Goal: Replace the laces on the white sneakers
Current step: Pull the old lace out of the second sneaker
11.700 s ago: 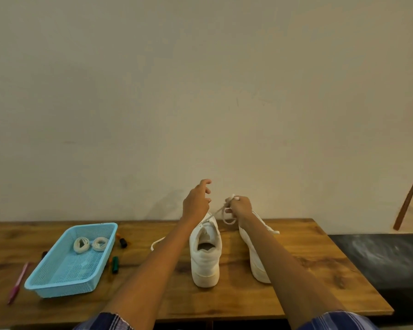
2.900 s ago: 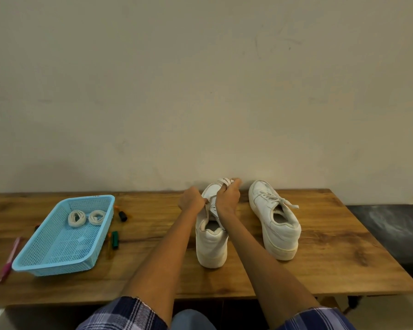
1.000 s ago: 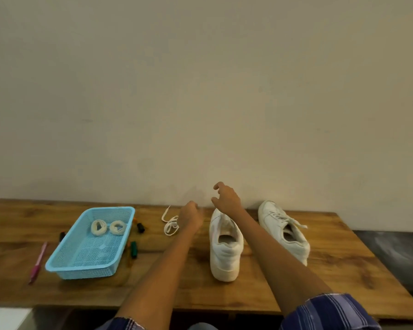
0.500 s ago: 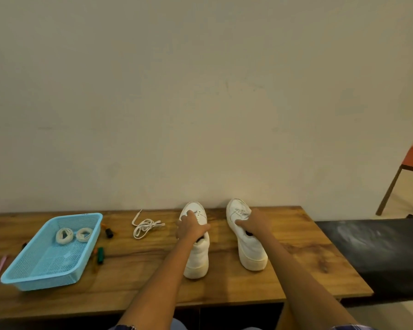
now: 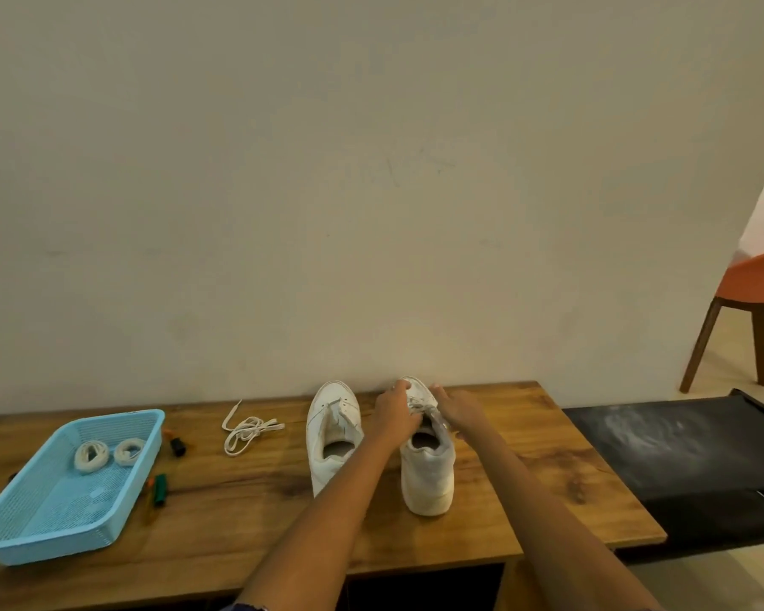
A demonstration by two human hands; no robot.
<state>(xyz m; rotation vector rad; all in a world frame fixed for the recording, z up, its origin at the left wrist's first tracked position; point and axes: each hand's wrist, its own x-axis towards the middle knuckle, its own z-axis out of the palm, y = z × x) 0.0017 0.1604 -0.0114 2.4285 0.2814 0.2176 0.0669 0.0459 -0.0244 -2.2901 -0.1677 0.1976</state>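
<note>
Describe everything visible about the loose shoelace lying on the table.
The loose shoelace is a flat, off-white lace that looks like woven fabric, dropped in an untidy tangle of loops on the wooden table. One end trails out toward the wall. It lies between the blue basket and the unlaced sneaker, apart from both. Neither hand touches it; only the tabletop does.

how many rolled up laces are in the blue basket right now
2. Both coiled laces sit side by side at the far end of the blue basket: one on the left, one on the right. None look hidden.
</note>
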